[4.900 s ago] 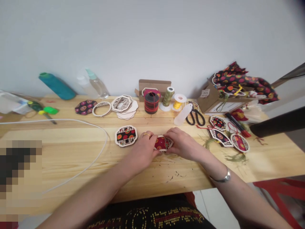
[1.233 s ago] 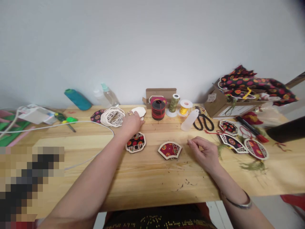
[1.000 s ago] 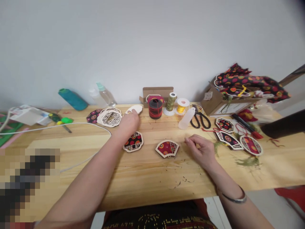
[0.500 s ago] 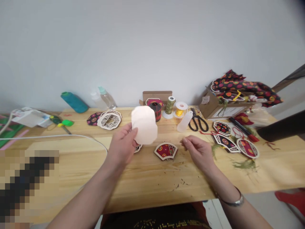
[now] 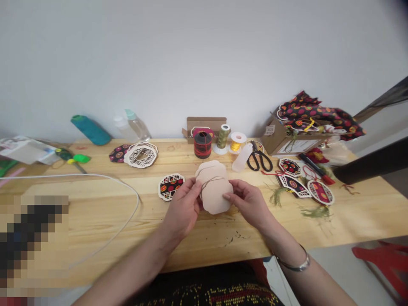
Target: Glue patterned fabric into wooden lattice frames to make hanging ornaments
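Note:
Several thin pale boards (image 5: pixel 217 196) with scalloped edges are fanned out between my two hands above the table. My left hand (image 5: pixel 186 204) grips their left side, thumb on top. On the right, my right hand (image 5: pixel 248 201) pinches the edge of the front board between thumb and fingers. A patterned lattice plaque (image 5: pixel 171 187) in black and red lies on the table just left of the boards. The red fan-shaped piece is mostly hidden beneath the boards and my hands.
Along the back stand a red-black spool (image 5: pixel 202 144), a green spool (image 5: pixel 225 138), a glue bottle (image 5: pixel 242 157) and black scissors (image 5: pixel 259 157). Finished ornaments (image 5: pixel 320 192) lie right, near a cardboard box (image 5: pixel 277 138). A white cable (image 5: pixel 127 185) curves across the left.
The boards have come down and right and are now fanned out. My right hand has moved in and taken hold of one's edge. The view has shifted slightly, uncovering the black-red plaque.

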`<act>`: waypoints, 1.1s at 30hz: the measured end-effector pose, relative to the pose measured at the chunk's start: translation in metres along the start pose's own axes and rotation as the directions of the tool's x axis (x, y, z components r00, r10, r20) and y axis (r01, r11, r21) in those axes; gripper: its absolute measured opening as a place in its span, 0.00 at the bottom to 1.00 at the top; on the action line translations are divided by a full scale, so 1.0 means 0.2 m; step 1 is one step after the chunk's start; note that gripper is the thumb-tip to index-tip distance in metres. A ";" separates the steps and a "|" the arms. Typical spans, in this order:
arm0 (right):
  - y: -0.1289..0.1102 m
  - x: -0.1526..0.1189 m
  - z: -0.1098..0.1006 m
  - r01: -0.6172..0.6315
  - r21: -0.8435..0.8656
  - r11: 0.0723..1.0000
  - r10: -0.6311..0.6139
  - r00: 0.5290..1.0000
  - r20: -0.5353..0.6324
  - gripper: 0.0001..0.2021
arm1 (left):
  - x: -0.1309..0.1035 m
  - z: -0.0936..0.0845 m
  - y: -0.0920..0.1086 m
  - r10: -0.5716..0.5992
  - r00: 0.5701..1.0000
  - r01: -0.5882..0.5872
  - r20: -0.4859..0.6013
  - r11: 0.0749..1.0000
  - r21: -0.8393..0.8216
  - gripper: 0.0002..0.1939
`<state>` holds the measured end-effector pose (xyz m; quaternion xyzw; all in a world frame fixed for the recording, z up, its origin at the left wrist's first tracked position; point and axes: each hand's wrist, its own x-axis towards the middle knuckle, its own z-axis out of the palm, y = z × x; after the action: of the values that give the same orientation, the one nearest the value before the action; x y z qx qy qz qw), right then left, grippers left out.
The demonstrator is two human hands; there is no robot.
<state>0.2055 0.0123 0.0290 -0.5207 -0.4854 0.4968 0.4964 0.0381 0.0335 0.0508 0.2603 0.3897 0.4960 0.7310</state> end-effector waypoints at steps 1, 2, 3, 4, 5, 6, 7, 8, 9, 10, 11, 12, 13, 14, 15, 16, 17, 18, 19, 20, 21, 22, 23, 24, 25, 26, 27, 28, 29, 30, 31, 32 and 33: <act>0.00 0.00 -0.02 -0.004 0.001 1.000 0.004 1.000 -0.008 0.12 | 0.00 0.00 0.00 -0.004 1.000 0.004 0.002 1.000 0.009 0.13; -0.01 0.00 -0.03 -0.005 0.006 1.000 0.005 1.000 -0.029 0.11 | 0.00 -0.01 0.00 -0.005 1.000 0.004 0.007 1.000 0.015 0.13; -0.01 0.00 -0.05 -0.002 0.012 1.000 0.003 0.998 -0.058 0.11 | 0.01 -0.01 0.00 -0.002 1.000 0.001 0.013 1.000 0.017 0.14; -0.01 0.00 -0.06 0.008 0.016 1.000 -0.006 0.996 -0.093 0.11 | 0.01 -0.02 0.01 0.000 1.000 -0.001 0.022 1.000 0.018 0.14; -0.02 0.00 -0.07 0.025 0.017 1.000 -0.023 0.992 -0.123 0.12 | 0.01 -0.02 0.01 -0.001 0.999 0.000 0.034 1.000 0.020 0.15; -0.02 0.00 -0.08 0.048 0.016 0.999 -0.045 0.988 -0.148 0.12 | 0.00 -0.02 0.01 -0.003 0.999 0.002 0.050 1.000 0.024 0.15; -0.02 0.01 -0.08 0.073 0.011 0.997 -0.071 0.984 -0.164 0.12 | 0.00 -0.02 0.01 -0.004 0.998 0.002 0.070 1.000 0.029 0.15; -0.02 0.01 -0.08 0.098 0.000 0.995 -0.096 0.980 -0.177 0.13 | -0.01 -0.02 0.00 -0.007 0.996 0.004 0.090 0.999 0.036 0.16; -0.02 0.01 -0.07 0.120 -0.022 0.992 -0.122 0.974 -0.191 0.13 | -0.01 -0.02 -0.01 -0.014 0.994 0.009 0.109 0.999 0.045 0.16; -0.02 0.01 -0.06 0.141 -0.057 0.988 -0.150 0.966 -0.211 0.13 | -0.02 -0.02 -0.01 -0.025 0.991 0.018 0.129 0.998 0.056 0.16; -0.02 0.01 -0.04 0.156 -0.101 0.983 -0.175 0.957 -0.231 0.13 | -0.02 -0.02 -0.02 -0.035 0.988 0.026 0.148 0.997 0.066 0.16; -0.01 0.00 -0.03 0.164 -0.146 0.976 -0.196 0.949 -0.248 0.13 | -0.03 -0.02 -0.03 -0.043 0.985 0.030 0.166 0.996 0.080 0.16; -0.01 0.00 -0.02 0.165 -0.187 0.968 -0.210 0.943 -0.256 0.13 | -0.03 -0.01 -0.03 -0.045 0.982 0.028 0.183 0.995 0.097 0.17; 0.00 0.00 -0.01 0.164 -0.218 0.962 -0.218 0.942 -0.255 0.13 | -0.04 -0.02 -0.04 -0.040 0.979 0.017 0.199 0.993 0.116 0.17; 0.00 0.00 0.00 0.162 -0.240 0.957 -0.221 0.944 -0.246 0.12 | -0.04 -0.02 -0.04 -0.030 0.976 0.000 0.216 0.991 0.137 0.17; 0.00 0.00 0.00 0.164 -0.259 0.952 -0.227 0.945 -0.235 0.12 | -0.04 -0.02 -0.04 -0.018 0.973 -0.020 0.230 0.987 0.161 0.18; 0.00 0.00 0.01 0.174 -0.280 0.944 -0.240 0.944 -0.225 0.12 | -0.05 -0.02 -0.04 -0.008 0.971 -0.039 0.240 0.981 0.190 0.18; -0.01 0.00 0.01 0.188 -0.302 0.934 -0.260 0.941 -0.218 0.12 | -0.05 -0.03 -0.04 0.000 0.969 -0.057 0.247 0.973 0.222 0.18; -0.01 0.00 0.02 0.204 -0.324 0.924 -0.282 0.935 -0.213 0.12 | -0.06 -0.03 -0.03 0.010 0.968 -0.078 0.252 0.962 0.260 0.18; -0.02 0.00 0.02 0.215 -0.343 0.914 -0.298 0.931 -0.209 0.13 | -0.06 -0.04 -0.03 0.024 0.966 -0.104 0.258 0.947 0.304 0.18; -0.02 0.00 0.03 0.217 -0.360 0.908 -0.302 0.931 -0.202 0.13 | -0.07 -0.04 -0.03 0.040 0.964 -0.136 0.264 0.926 0.354 0.18; -0.03 0.00 0.04 0.209 -0.373 0.904 -0.296 0.936 -0.192 0.13 | -0.07 -0.05 -0.03 0.060 0.961 -0.170 0.270 0.898 0.405 0.18; -0.03 0.00 0.05 0.198 -0.381 0.903 -0.283 0.942 -0.181 0.12 | -0.08 -0.05 -0.03 0.080 0.958 -0.203 0.275 0.868 0.453 0.18; -0.04 0.00 0.06 0.189 -0.386 0.903 -0.269 0.949 -0.165 0.12 | -0.08 -0.06 -0.03 0.097 0.956 -0.227 0.276 0.841 0.491 0.19; -0.04 0.00 0.07 0.188 -0.386 0.903 -0.261 0.954 -0.146 0.12 | -0.07 -0.06 -0.02 0.111 0.958 -0.238 0.265 0.825 0.512 0.19; -0.04 0.00 0.08 0.195 -0.381 0.904 -0.262 0.956 -0.131 0.13 | -0.06 -0.06 -0.01 0.130 0.963 -0.238 0.237 0.823 0.515 0.19; -0.05 -0.01 0.08 0.213 -0.375 0.902 -0.276 0.953 -0.123 0.14 | -0.04 -0.06 0.01 0.151 0.969 -0.232 0.196 0.831 0.505 0.20; -0.05 -0.01 0.07 0.234 -0.377 0.896 -0.297 0.947 -0.120 0.15 | -0.01 -0.07 0.03 0.180 0.974 -0.225 0.139 0.848 0.479 0.20; -0.05 -0.01 0.05 0.250 -0.390 0.886 -0.320 0.939 -0.124 0.16 | 0.02 -0.08 0.06 0.234 0.970 -0.236 0.064 0.855 0.462 0.20; -0.04 -0.01 0.03 0.258 -0.412 0.874 -0.339 0.931 -0.138 0.16 | 0.06 -0.09 0.10 0.293 0.956 -0.261 0.006 0.840 0.476 0.20; -0.04 -0.01 0.00 0.254 -0.440 0.861 -0.353 0.922 -0.159 0.15 | 0.10 -0.11 0.14 0.349 0.937 -0.289 -0.024 0.810 0.510 0.21; -0.03 -0.01 -0.03 0.239 -0.468 0.851 -0.357 0.917 -0.181 0.14 | 0.15 -0.13 0.19 0.409 0.911 -0.312 -0.056 0.771 0.556 0.24; -0.01 -0.01 -0.07 0.217 -0.490 0.844 -0.353 0.913 -0.203 0.13 | 0.19 -0.16 0.23 0.463 0.882 -0.315 -0.086 0.716 0.623 0.27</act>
<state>0.2191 0.0105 0.0322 -0.6100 -0.5842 0.2079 0.4935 -0.0041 0.0864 0.0563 0.4907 0.5442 0.5199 0.4391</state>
